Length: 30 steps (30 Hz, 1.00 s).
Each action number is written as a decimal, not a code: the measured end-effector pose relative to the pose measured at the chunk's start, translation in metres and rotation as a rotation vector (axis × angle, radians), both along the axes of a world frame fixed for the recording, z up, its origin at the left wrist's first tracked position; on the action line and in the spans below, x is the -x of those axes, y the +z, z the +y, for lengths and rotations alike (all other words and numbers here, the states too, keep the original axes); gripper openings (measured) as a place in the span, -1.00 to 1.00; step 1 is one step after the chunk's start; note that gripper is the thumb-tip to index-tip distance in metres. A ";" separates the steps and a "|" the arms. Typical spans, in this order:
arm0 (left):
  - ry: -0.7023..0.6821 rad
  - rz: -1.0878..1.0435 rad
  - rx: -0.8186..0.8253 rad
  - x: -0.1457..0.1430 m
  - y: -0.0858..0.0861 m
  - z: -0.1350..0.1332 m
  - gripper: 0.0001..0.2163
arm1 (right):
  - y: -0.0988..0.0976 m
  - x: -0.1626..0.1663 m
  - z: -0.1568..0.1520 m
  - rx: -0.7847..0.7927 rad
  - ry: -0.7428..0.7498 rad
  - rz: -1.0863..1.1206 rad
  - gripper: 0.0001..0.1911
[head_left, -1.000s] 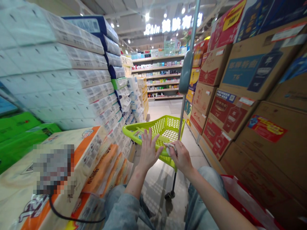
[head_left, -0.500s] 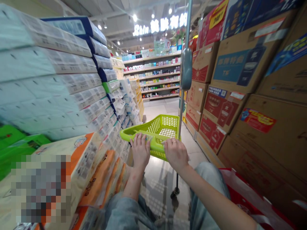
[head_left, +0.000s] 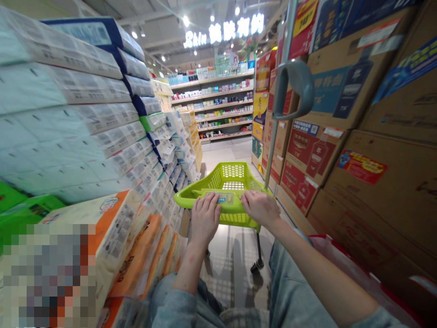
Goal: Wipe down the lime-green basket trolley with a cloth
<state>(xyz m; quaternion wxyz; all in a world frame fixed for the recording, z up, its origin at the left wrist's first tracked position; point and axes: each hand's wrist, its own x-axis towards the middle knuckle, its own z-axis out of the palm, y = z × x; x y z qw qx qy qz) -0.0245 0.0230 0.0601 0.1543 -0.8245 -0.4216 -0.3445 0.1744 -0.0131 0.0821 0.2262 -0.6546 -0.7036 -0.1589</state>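
Note:
In front of me stands a lime-green shopping cart (head_left: 235, 217) with a perforated basket, and nothing lies in the part of it that I can see. My left hand (head_left: 205, 218) is closed over the near handle bar, left of its small label. Right of that label, my right hand (head_left: 261, 207) grips the same bar. A grey pole with a loop-shaped handle (head_left: 302, 89) rises at the cart's right side. Below, a black caster (head_left: 256, 265) rests on the floor. My palms and the undersides of my fingers are hidden.
Stacked white tissue packs (head_left: 85, 114) wall the left side, with orange-and-cream packs (head_left: 136, 255) nearer me. Cardboard cartons (head_left: 362, 164) line the right. A red bag (head_left: 355, 269) sits low at right. Shelves of small goods (head_left: 218, 102) stand ahead, beyond the tiled floor (head_left: 227, 148).
The cart has turned, its front now pointing more straight ahead. The pole's handle has swung right and shows its loop. Both hands have shifted slightly right with the bar, still holding it.

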 end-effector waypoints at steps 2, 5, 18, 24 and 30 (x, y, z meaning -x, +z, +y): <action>-0.004 -0.004 0.012 0.001 0.005 0.004 -0.66 | 0.001 -0.014 -0.002 0.026 -0.012 0.000 -0.59; 0.064 0.029 0.042 -0.003 0.008 0.008 -0.64 | 0.008 -0.031 0.003 0.134 -0.041 0.004 -0.57; 0.220 0.045 0.042 -0.023 0.007 -0.009 -0.64 | 0.002 0.002 -0.003 -0.031 -0.234 0.107 -0.58; 0.223 0.050 0.032 -0.020 0.007 -0.010 -0.63 | 0.007 0.006 0.007 0.135 -0.181 0.129 -0.55; 0.235 0.039 0.021 -0.023 0.007 -0.014 -0.64 | 0.032 -0.011 0.040 0.509 -0.160 0.282 -0.55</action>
